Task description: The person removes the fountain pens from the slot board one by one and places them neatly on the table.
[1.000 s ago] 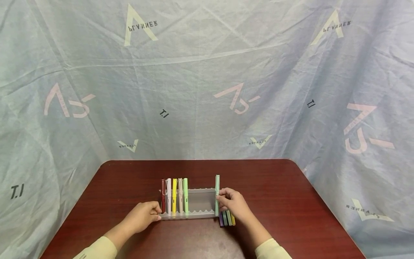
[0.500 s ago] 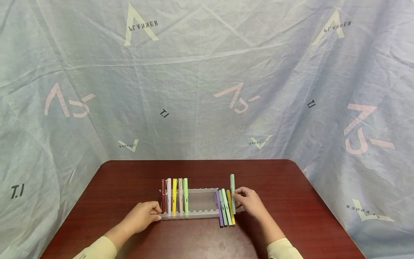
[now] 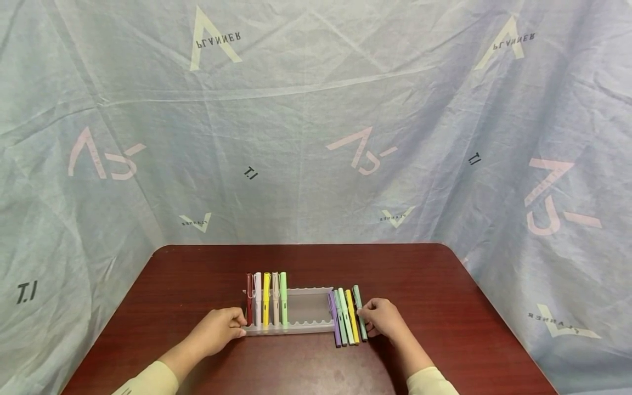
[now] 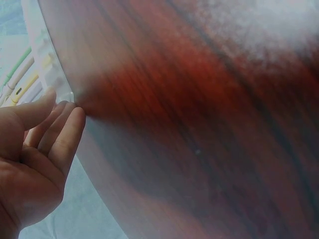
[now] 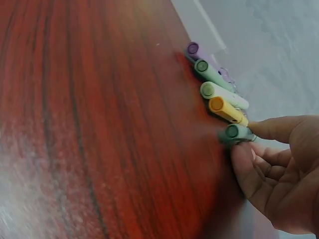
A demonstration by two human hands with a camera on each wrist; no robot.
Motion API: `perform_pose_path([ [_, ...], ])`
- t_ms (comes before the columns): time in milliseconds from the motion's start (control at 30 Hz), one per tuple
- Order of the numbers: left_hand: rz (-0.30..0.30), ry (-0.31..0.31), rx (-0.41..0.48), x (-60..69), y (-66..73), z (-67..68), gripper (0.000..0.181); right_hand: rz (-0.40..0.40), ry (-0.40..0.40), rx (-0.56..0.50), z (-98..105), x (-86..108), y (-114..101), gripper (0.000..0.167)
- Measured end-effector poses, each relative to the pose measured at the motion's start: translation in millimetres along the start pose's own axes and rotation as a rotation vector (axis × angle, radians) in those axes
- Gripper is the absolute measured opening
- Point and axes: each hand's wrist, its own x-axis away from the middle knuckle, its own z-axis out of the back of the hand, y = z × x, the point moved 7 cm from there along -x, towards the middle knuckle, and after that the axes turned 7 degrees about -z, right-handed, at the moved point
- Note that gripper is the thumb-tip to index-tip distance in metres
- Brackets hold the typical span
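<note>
A translucent pen rack (image 3: 311,328) with notched edges lies mid-table. In its left part sit a dark red pen (image 3: 249,299), a white pen (image 3: 258,302), a yellow pen (image 3: 266,299), a beige pen (image 3: 276,299) and a light green pen (image 3: 283,299). My left hand (image 3: 219,330) pinches the rack's left end between thumb and fingers. Right of the rack, my right hand (image 3: 382,318) holds a grey-green pen (image 3: 357,296) between thumb and fingers, low at the tabletop. The right wrist view shows that pen's round end (image 5: 233,131) beside the others.
Close to the rack's right end lie a purple pen (image 3: 334,321), a green pen (image 3: 342,323), a mint pen (image 3: 348,318) and a mustard pen (image 3: 353,318), side by side. The dark red wooden table (image 3: 197,274) is surrounded by hanging grey cloth (image 3: 296,137).
My right hand has carried the grey-green pen from the rack's right end rightward past the loose pens, then lowered it from upright to lying beside the mustard pen. My left hand stays put.
</note>
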Motion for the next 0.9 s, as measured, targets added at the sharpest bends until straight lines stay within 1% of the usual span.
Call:
perform_pose_path([
  [133,-0.002,0.000,0.002,-0.2,-0.2,-0.4,0.012,-0.008,0.013,0.006,-1.0,0.2,1.5,0.017],
  [333,-0.001,0.000,-0.013,0.7,1.9,-0.1,0.013,-0.001,0.011,-0.001,-1.6,0.5,1.4,0.018],
  [600,0.001,0.001,-0.013,0.8,3.5,2.5,0.012,0.010,-0.008,0.011,-2.8,2.5,-0.5,0.018],
  [733,0.005,0.002,-0.016,1.3,3.3,1.9,0.013,0.009,-0.030,0.013,-1.9,3.6,-1.7,0.020],
  [833,0.003,0.002,-0.010,1.2,3.3,1.1,0.013,0.009,-0.019,0.034,0.0,2.6,-3.3,0.025],
  [900,0.005,-0.002,0.002,1.0,3.4,0.7,0.012,0.022,0.014,0.067,1.2,0.3,-5.1,0.027],
])
